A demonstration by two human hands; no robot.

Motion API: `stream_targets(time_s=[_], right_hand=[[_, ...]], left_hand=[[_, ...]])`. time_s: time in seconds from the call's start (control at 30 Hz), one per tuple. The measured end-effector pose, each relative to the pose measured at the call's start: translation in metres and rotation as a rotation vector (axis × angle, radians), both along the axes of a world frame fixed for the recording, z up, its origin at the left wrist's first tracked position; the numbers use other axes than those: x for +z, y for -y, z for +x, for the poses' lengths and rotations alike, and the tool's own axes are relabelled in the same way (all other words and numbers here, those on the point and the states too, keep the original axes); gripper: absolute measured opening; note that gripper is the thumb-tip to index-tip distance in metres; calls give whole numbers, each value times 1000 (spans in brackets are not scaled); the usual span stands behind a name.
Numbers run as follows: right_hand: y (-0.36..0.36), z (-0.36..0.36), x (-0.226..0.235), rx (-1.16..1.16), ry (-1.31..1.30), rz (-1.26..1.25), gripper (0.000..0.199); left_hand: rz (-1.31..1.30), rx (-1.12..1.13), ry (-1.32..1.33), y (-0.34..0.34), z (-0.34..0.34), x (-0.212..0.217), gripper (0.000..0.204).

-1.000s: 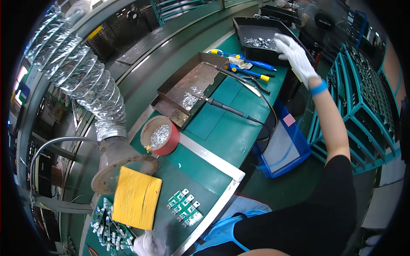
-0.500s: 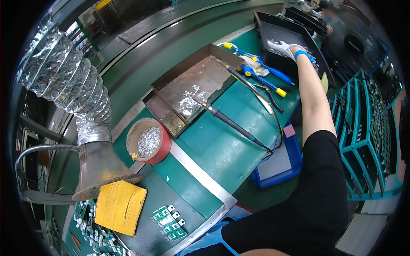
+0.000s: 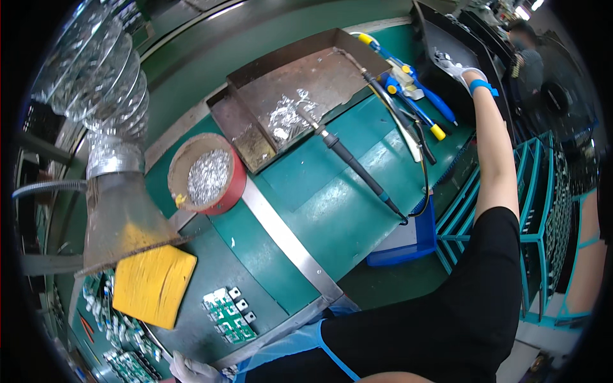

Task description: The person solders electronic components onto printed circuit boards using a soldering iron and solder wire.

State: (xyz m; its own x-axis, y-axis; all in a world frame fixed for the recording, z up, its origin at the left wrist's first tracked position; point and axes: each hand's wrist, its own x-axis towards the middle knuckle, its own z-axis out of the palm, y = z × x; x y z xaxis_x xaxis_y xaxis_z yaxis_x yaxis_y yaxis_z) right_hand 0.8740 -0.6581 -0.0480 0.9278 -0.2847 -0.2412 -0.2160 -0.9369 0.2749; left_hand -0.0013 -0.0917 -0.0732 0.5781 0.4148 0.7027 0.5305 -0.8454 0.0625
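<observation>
My right hand, in a white glove with a blue band at the wrist, reaches into a black bin at the far right. Its fingers are drawn in among small metallic parts; what they grip is too small to make out. My left hand, also gloved in white, shows at the lower edge beside the bench edge. Its fingers are mostly cut off by the picture's rim. Nearby on the bench lies a group of green circuit boards with tabbed metal-backed components along one side.
A soldering iron rests on a rusty metal tray holding solder scraps. Next to it stand a red pot of silvery bits, a yellow block and a fume duct. Blue-and-yellow tools lie near the bin; teal racks stand right.
My left hand has come into view at the lower edge. My right hand stays in the bin, its fingers now more drawn in. The whole view has shifted.
</observation>
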Motion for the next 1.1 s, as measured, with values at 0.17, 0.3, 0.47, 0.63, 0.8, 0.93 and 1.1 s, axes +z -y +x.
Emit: stream_targets(time_s=[0.17,0.3,0.47,0.63,0.8,0.93,1.1], right_hand=[[-28,-15,34,0,76,-43,70],[-46,-67,68,89,102,-42,72],[-117,-81,79,269,224,315,62],[-76,-36,61,536,168,226,71],[-52,-18,49,549,134,213,68],[2,-4,64,522,93,181,66],[13,8,70,515,19,145,63]], left_hand=[[-81,-90,-36,1,19,4,28],[-63,-103,-81,0,14,3,28],[-61,-134,-76,3,3,1,28],[-112,-207,-122,3,13,6,30],[-97,-157,-163,11,15,18,29],[-128,-162,-147,5,13,12,28],[-142,-185,-130,4,17,15,29]])
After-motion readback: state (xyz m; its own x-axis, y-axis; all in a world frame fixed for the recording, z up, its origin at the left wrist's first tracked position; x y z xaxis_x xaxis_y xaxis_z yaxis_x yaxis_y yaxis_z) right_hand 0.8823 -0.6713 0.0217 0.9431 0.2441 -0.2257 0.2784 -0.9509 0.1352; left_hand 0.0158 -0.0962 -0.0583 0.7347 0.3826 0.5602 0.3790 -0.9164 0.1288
